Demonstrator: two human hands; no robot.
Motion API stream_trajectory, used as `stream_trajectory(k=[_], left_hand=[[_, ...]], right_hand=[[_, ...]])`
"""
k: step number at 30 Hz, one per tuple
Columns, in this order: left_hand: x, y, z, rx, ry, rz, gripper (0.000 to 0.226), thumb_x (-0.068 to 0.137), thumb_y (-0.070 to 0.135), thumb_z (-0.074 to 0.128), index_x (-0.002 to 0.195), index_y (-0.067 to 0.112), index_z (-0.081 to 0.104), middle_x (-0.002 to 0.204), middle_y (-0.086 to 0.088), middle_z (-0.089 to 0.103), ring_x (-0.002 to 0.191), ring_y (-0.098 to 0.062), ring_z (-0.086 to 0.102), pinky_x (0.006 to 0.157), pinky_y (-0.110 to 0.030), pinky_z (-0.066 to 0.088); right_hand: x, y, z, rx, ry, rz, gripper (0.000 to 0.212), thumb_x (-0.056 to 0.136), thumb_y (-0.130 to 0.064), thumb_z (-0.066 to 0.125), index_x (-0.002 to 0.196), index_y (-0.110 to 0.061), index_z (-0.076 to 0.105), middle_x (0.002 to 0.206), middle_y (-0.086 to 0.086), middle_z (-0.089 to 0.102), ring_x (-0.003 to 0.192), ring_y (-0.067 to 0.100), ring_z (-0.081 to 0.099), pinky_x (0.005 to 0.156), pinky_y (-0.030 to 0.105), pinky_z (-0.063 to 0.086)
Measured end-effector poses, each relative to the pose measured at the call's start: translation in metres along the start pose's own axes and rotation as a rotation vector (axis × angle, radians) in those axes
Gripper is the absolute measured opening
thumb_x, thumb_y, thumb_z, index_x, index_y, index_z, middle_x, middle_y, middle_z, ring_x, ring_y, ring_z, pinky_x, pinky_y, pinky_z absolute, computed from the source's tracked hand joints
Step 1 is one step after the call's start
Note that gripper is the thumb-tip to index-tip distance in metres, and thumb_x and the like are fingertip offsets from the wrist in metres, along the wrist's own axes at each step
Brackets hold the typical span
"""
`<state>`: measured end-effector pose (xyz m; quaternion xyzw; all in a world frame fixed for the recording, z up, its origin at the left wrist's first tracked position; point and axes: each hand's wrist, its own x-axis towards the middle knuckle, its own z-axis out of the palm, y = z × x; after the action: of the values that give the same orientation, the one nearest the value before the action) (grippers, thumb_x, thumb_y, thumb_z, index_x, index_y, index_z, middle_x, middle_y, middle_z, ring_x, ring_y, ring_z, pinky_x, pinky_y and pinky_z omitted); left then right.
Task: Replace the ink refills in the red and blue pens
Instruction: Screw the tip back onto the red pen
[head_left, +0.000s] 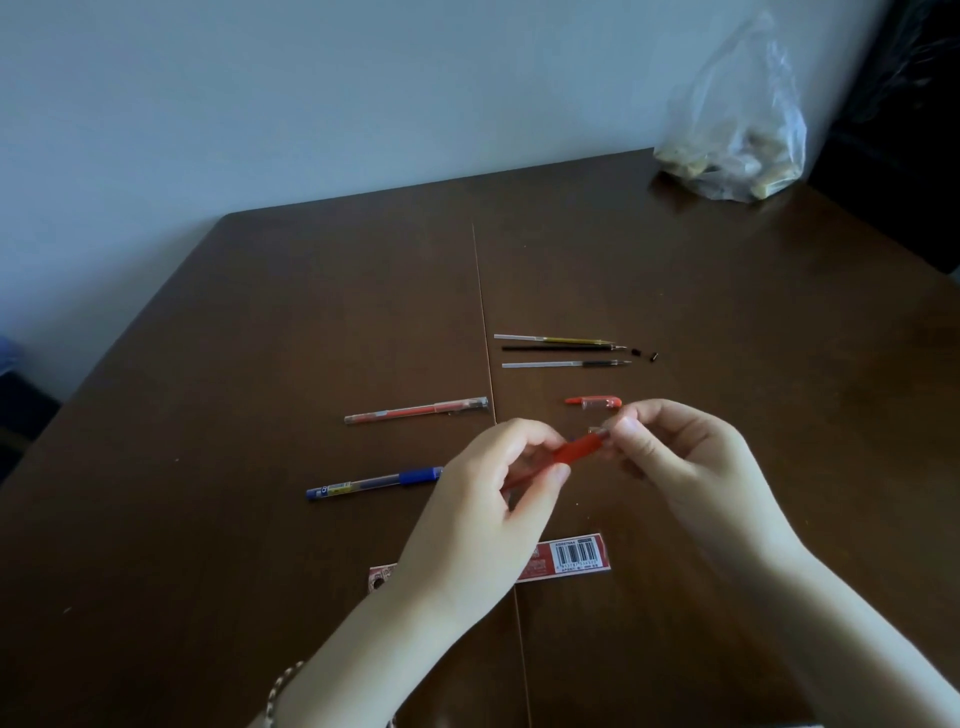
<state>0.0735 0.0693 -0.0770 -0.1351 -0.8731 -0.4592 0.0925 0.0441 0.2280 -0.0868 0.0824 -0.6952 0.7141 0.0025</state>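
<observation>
Table (260, 312): fills the lower two thirds of the frame, with a seam (480, 312) running down its middle.
Plastic bag (737, 140): upper right, on the table's far edge.
Three refills (561, 348): right of the seam, lying side by side, one below another.
Two small pieces (653, 356): just right of the refill tips.
Loose cap (593, 401): below the refills, just above the right hand (675, 457).
Upper pen (415, 411): left of the seam.
Lower pen (374, 483): below the upper pen, its right end behind the left hand (483, 499).
Held pen (576, 449): frame centre, pinched between both hands.
Packaging card (571, 558): below the hands, across the seam, partly under the left wrist.
</observation>
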Motion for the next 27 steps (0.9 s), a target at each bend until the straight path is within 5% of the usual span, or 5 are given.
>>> stream_trajectory(k=[4,12,17,22,27], left_hand=[[0.000,0.002,0.001,-0.001,-0.005,0.003,0.015,0.083,0.019,0.060,0.092,0.030,0.055,0.083,0.027,0.053,0.092,0.008,0.052,0.070,-0.001,0.043],[-0.001,0.004,0.003,0.001,-0.026,-0.012,0.015,0.083,0.019,0.060,0.092,0.030,0.055,0.084,0.029,0.052,0.091,0.010,0.052,0.071,-0.001,0.043],[-0.004,0.003,0.005,0.009,-0.030,-0.043,0.013,0.083,0.022,0.060,0.094,0.030,0.056,0.084,0.026,0.054,0.090,0.003,0.056,0.072,-0.003,0.045],[-0.004,0.002,0.003,-0.003,-0.024,-0.046,0.013,0.083,0.021,0.060,0.094,0.028,0.058,0.084,0.024,0.056,0.090,0.002,0.056,0.069,-0.003,0.045],[-0.004,0.004,0.004,-0.015,-0.031,-0.044,0.014,0.083,0.021,0.060,0.093,0.030,0.057,0.082,0.027,0.055,0.089,0.008,0.054,0.067,-0.001,0.044]], right_hand=[[-0.004,0.001,-0.003,0.109,-0.075,0.038,0.035,0.062,-0.044,0.064,0.088,-0.020,0.068,0.073,-0.003,0.072,0.063,0.006,0.063,0.055,0.015,0.049],[-0.005,0.003,-0.009,0.207,-0.075,0.061,0.033,0.066,-0.045,0.073,0.084,-0.018,0.072,0.074,0.009,0.071,0.062,0.013,0.059,0.050,0.018,0.046],[-0.004,0.005,-0.007,0.191,-0.023,0.135,0.028,0.056,-0.042,0.071,0.068,-0.017,0.072,0.056,0.001,0.066,0.045,0.009,0.048,0.041,0.015,0.040],[-0.009,0.006,-0.004,0.296,-0.071,0.152,0.021,0.060,-0.027,0.070,0.077,-0.016,0.074,0.074,0.005,0.075,0.056,0.008,0.063,0.050,0.016,0.050],[-0.011,0.009,-0.001,0.341,-0.065,0.159,0.039,0.053,-0.049,0.078,0.078,-0.020,0.073,0.070,0.004,0.072,0.060,0.012,0.061,0.055,0.019,0.051]])
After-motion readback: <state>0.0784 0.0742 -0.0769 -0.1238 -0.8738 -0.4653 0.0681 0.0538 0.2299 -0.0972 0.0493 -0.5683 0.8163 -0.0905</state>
